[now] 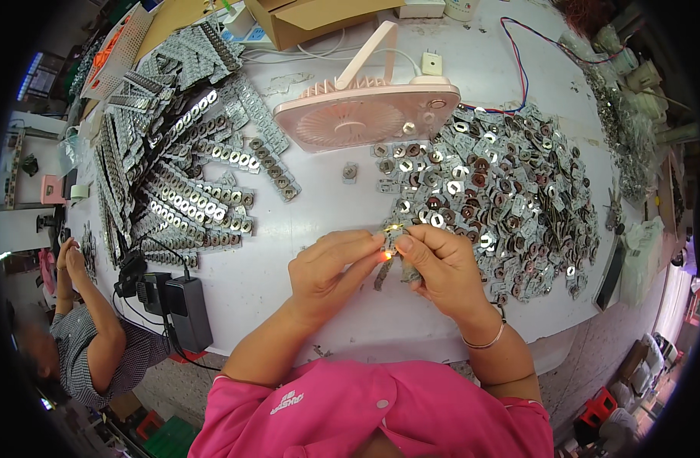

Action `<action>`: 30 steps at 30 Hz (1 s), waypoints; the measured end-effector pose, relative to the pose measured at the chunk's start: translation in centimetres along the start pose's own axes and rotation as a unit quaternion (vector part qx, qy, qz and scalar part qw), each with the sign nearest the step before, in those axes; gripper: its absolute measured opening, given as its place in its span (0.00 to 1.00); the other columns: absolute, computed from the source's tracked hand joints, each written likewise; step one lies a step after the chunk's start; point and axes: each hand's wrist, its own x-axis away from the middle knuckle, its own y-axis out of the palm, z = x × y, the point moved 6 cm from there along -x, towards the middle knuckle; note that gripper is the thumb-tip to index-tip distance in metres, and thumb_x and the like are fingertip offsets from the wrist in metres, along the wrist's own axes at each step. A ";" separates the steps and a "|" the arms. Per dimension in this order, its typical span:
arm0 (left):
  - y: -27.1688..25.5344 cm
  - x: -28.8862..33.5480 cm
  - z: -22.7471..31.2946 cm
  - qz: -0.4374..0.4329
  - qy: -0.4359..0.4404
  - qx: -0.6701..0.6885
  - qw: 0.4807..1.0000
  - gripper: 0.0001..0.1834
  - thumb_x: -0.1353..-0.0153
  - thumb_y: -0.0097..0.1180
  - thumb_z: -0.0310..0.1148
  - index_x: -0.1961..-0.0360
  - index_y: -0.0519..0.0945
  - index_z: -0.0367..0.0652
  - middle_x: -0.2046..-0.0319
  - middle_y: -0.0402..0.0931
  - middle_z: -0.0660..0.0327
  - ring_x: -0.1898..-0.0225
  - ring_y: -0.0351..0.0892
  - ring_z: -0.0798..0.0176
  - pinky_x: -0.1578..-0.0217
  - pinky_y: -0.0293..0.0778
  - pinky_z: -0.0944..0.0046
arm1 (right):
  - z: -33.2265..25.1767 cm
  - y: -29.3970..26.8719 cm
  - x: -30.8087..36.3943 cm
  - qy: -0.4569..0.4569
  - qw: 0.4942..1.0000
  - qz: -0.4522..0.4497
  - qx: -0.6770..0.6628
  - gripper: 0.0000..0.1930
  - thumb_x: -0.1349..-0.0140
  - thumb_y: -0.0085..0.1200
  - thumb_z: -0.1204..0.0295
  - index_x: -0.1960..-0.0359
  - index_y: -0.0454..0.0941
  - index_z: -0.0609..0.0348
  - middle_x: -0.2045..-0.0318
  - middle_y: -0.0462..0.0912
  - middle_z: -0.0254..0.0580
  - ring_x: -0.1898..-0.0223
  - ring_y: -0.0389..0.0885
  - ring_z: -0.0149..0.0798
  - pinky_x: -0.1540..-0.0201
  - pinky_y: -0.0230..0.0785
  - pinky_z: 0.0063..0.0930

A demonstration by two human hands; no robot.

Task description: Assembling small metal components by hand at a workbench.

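My left hand [329,273] and my right hand [447,269] meet above the front of the white table, fingers pinched together. Between their fingertips is a small silvery metal part [390,241], apparently a short piece of the strips around me; its details are too small to read. A yellow and an orange glint show right at the fingertips. A narrow dark piece [381,276] hangs or lies just below them; I cannot tell which. To the right of my right hand spreads a big heap of loose small metal parts [510,198], many with round brown or shiny centres.
Long metal strips [189,183] are stacked at the left. A pink fan [357,118] stands at the back middle, near a cardboard box [312,19]. Black power units with cables [185,313] sit at the left front edge. A co-worker [90,336] is at the far left.
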 end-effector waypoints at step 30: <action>-8.0 -4.0 -5.7 -0.035 -0.081 -0.510 0.856 0.17 0.39 0.57 0.30 0.47 0.79 0.50 0.41 0.70 0.58 0.44 0.72 0.49 0.45 0.65 0.45 | -15.2 4.4 15.9 -0.244 0.920 -0.047 -0.304 0.04 0.32 0.49 0.74 0.67 0.72 0.53 0.74 0.71 0.30 0.84 0.67 0.31 0.77 0.76 0.25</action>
